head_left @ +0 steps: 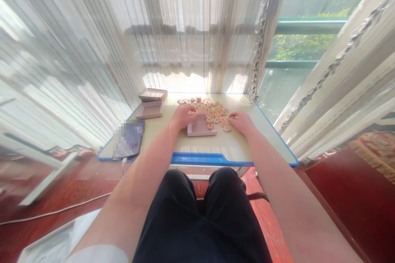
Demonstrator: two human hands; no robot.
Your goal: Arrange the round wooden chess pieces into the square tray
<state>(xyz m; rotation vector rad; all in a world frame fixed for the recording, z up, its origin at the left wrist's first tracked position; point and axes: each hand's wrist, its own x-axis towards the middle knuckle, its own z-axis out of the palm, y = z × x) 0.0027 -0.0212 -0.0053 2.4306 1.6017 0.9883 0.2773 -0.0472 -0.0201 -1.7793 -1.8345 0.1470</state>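
Observation:
Many round wooden xiangqi pieces (212,109), marked with red and dark characters, lie loosely spread over the table's far middle. In front of them stands a shallow open box (197,127), a few pieces resting inside along its right side. My left hand (183,116) is at the box's far left corner, fingers curled and a piece showing between fingertips and thumb. To the right of the spread, my right hand (242,122) has thumb and forefinger pinched together on what looks like a small piece. Its other fingers are bent and partly hidden.
Two more shallow box parts, one open tray (149,109) and another behind it (153,93), sit at the table's far left. A dark flat device (135,137), partly blurred, lies at the left edge with a cable. Sheer curtains (191,16) hang behind the blue-edged table (160,141).

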